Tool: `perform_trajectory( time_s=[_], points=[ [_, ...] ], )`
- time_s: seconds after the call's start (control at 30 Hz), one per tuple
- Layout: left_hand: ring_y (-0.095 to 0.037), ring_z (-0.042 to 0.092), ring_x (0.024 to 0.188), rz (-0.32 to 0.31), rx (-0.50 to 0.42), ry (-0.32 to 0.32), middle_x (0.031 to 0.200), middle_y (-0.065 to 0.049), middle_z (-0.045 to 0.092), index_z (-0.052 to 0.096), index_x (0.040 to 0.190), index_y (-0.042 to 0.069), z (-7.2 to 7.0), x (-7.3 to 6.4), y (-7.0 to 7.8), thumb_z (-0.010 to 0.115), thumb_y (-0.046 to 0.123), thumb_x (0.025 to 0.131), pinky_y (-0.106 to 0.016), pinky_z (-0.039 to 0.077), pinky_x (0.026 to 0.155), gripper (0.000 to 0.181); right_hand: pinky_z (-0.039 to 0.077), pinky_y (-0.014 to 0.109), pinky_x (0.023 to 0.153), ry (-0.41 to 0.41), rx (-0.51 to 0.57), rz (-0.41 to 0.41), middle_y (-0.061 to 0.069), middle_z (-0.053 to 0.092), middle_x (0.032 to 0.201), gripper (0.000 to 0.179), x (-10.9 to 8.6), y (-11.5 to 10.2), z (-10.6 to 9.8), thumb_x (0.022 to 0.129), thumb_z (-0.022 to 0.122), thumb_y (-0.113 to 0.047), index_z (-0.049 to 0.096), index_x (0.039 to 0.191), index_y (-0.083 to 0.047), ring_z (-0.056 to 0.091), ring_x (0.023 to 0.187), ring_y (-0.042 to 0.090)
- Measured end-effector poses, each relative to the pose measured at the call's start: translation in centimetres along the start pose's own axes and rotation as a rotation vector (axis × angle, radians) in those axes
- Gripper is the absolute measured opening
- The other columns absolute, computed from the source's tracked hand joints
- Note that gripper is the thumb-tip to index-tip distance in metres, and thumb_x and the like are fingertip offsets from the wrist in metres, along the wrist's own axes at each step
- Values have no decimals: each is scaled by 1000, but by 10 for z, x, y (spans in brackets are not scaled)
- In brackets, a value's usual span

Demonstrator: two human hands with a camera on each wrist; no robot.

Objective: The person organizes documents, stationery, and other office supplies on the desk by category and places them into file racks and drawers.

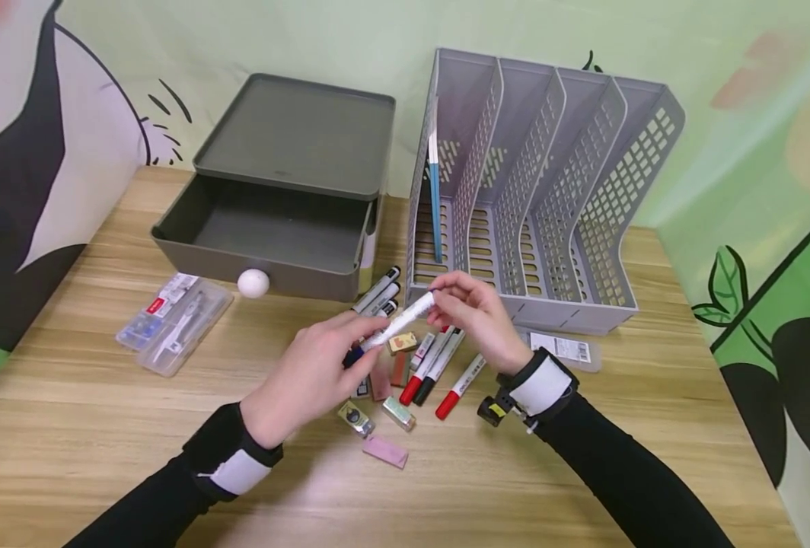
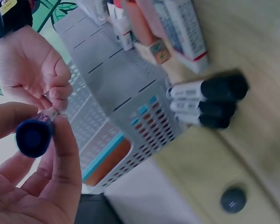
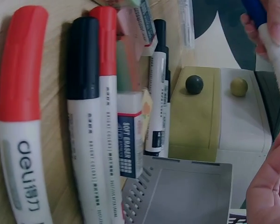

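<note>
A white marker (image 1: 405, 316) with a blue cap is held in the air between both hands. My left hand (image 1: 309, 369) pinches it near the capped end, and the blue cap (image 2: 33, 137) faces the left wrist camera. At the marker's other end, the thumb and fingers of my right hand (image 1: 476, 320) grip it. Below the hands lie a red-capped marker (image 1: 461, 387), a black-capped marker (image 1: 439, 365) and another red-capped one (image 1: 422, 371). Several erasers are beside them, among them a pink one (image 1: 385, 451), a green one (image 1: 399, 413) and a yellow one (image 1: 402, 342).
Behind the left hand stands a grey drawer box (image 1: 261, 262) with its drawer pulled out and a white knob (image 1: 253, 283). A grey file rack (image 1: 556, 308) stands at right, with a thin blue-and-white item (image 1: 435, 198) inside. A clear plastic case (image 1: 175, 323) lies at left.
</note>
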State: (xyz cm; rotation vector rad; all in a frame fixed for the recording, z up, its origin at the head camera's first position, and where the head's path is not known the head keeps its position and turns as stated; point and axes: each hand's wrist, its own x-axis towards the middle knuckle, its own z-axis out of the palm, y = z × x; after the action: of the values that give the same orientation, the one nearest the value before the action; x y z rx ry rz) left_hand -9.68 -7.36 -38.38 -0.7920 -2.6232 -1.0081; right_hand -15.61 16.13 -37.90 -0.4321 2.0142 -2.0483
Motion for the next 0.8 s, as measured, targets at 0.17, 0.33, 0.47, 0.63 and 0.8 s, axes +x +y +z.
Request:
perform_trajectory(
  time_s=[0.17,0.33,0.47,0.63,0.8],
  points=[
    [-5,43,60,133,22,157,88,-2,61,72,113,6,-15,-1,12,65,11,90,-21,37,50,25,53,29,75,-6,59,-28,2,64,88,36,0,-6,3,100,48,-10,45,121,19,62,78,14],
    [-4,46,63,193,34,271,93,-1,63,72,112,7,-41,2,27,63,9,90,-19,38,52,24,53,30,75,17,70,-48,2,65,88,29,3,-14,5,102,45,-14,49,118,10,63,79,13],
    [-5,51,66,218,69,348,96,-4,66,73,114,6,-66,7,35,63,7,90,-21,39,53,26,53,31,77,6,41,-76,3,66,92,28,5,-18,6,102,45,-15,50,119,7,62,81,14],
    [-11,56,68,196,166,441,98,-9,67,73,114,4,-92,16,34,62,3,89,-28,41,51,27,54,33,77,-10,15,-96,4,65,93,36,6,-21,7,102,46,-16,48,122,14,63,83,15],
    [-16,58,69,133,254,463,98,-11,66,75,111,3,-107,21,25,59,4,90,-34,43,54,26,54,33,77,-18,-15,-108,5,65,92,36,6,-23,10,101,47,-12,46,122,17,64,82,14]
  ],
)
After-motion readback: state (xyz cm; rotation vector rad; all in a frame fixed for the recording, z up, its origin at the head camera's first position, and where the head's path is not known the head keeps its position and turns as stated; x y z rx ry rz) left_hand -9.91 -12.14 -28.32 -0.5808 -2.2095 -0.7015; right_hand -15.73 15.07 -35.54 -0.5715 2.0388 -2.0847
